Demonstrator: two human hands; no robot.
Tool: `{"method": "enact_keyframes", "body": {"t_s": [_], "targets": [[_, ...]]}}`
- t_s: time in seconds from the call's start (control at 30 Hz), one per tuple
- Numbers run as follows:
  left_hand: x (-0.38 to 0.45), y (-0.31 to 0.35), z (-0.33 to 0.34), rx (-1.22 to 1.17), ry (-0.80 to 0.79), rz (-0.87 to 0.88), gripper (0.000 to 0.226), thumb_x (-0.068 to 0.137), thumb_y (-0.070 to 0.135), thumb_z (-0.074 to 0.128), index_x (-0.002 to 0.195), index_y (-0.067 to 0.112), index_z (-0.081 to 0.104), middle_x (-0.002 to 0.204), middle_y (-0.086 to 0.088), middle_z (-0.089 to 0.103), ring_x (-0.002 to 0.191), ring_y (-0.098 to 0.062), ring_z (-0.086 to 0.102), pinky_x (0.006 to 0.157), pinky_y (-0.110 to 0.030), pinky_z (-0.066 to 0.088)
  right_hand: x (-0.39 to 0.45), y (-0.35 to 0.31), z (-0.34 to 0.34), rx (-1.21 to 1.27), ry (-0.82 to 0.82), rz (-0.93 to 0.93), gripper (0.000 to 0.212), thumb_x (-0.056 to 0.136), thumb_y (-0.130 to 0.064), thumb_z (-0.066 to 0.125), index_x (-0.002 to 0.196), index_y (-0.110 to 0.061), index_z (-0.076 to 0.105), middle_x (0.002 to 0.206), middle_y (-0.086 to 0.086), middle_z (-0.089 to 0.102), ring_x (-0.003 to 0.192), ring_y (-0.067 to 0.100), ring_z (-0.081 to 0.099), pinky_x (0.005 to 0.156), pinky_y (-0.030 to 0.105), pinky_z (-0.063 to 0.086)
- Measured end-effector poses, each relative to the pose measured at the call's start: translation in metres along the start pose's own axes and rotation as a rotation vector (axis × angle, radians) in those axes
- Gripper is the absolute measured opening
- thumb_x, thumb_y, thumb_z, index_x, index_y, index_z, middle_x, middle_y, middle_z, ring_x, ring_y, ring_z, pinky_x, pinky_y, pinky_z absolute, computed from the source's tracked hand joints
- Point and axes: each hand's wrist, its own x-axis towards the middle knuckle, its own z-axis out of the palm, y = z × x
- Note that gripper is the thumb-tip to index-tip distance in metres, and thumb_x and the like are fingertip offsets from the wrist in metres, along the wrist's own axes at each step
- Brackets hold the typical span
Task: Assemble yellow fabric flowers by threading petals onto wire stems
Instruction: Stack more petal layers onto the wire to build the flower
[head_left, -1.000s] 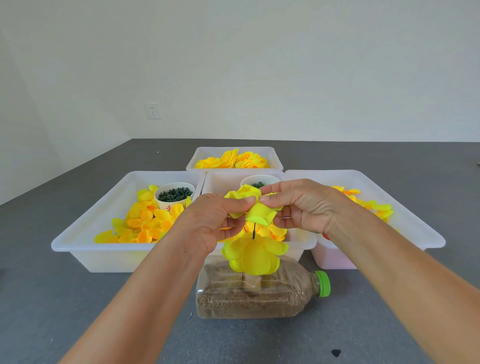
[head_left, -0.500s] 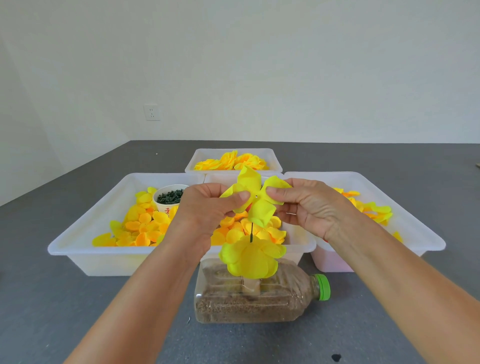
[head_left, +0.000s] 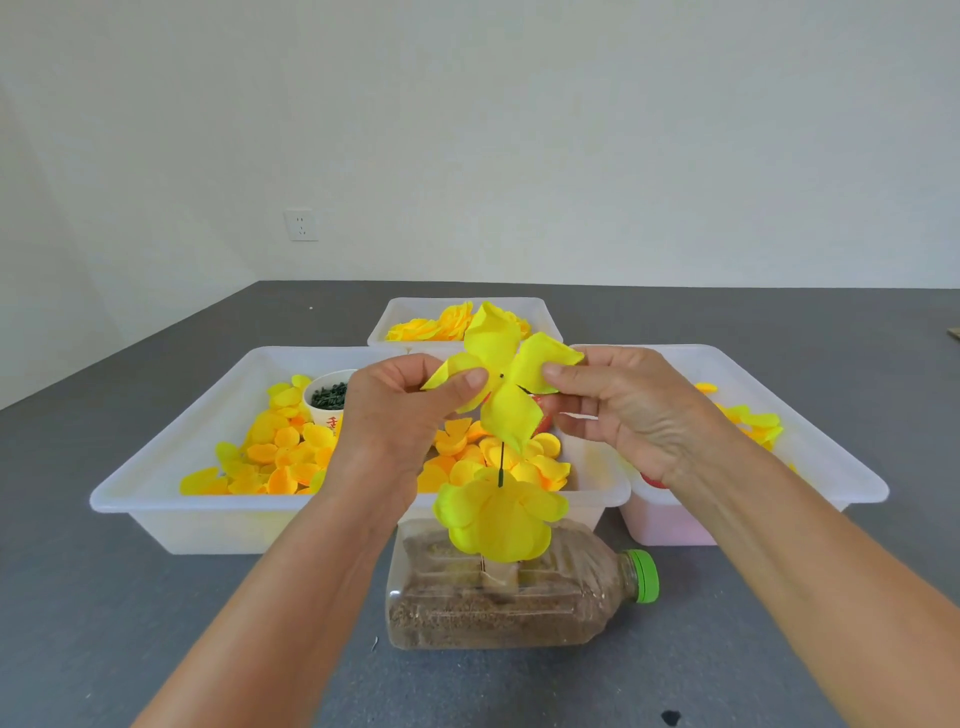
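- My left hand (head_left: 395, 415) pinches the left lobe of the four-lobed petal layer (head_left: 501, 384) between thumb and forefinger; my right hand (head_left: 618, 410) pinches the right lobe the same way, so both are grasping the one piece.
- The petal layer is now spread flat and open, facing me, its centre hole showing as a dark dot. It hangs just above the tip of the wire stem (head_left: 501, 464), not yet on it as far as I can tell.
- A second ago the same piece was bunched up between my fingers; half a second ago it was half unfolded. Since then I have raised it a little and pulled the lobes apart.
- I read that as the hole being found and lined up, so threading down the wire comes next.
- Lower on the stem sits a yellow flower layer (head_left: 496, 514), already threaded, unchanged from before.
- The stem stands in a sand-filled bottle (head_left: 519, 603) lying on its side on the bench (head_left: 104, 597), where it was.
- Behind it, the white tray (head_left: 171, 467) of loose petals and the cup of green bits (head_left: 327, 402) have not moved.
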Motion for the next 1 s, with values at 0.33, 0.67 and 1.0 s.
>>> {"method": "enact_keyframes", "body": {"t_s": [0.33, 0.67, 1.0], "targets": [[-0.008, 0.009, 0.006, 0.000, -0.035, 0.026, 0.008, 0.063, 0.017, 0.075, 0.065, 0.013, 0.069, 0.059, 0.002, 0.069, 0.053, -0.005, 0.062, 0.050, -0.015, 0.051, 0.000, 0.002, 0.005, -0.108, 0.218, -0.272, 0.025, 0.088, -0.008, 0.061, 0.063, -0.010, 0.064, 0.047, -0.005, 0.061, 0.045, 0.003, 0.053, 0.048, 0.012, 0.044], [-0.014, 0.015, 0.008, 0.052, -0.018, 0.166, 0.009, 0.073, 0.012, 0.074, 0.065, 0.015, 0.071, 0.072, -0.012, 0.070, 0.065, -0.013, 0.057, 0.060, -0.020, 0.048, -0.006, -0.003, 0.006, -0.114, 0.288, -0.503, 0.030, 0.080, -0.014, 0.069, 0.052, -0.014, 0.059, 0.046, -0.006, 0.058, 0.046, 0.001, 0.049, 0.051, 0.010, 0.042], [-0.023, 0.013, 0.014, 0.629, 0.188, 0.721, 0.034, 0.062, 0.013, 0.085, 0.056, 0.007, 0.052, 0.051, 0.009, 0.047, 0.060, -0.013, 0.046, 0.053, -0.017, 0.034, -0.003, 0.008, 0.005, 0.035, 0.241, -0.356, 0.022, 0.059, -0.034, 0.071, 0.047, -0.017, 0.065, 0.050, -0.004, 0.059, 0.049, 0.004, 0.051, 0.053, 0.013, 0.045]]}}
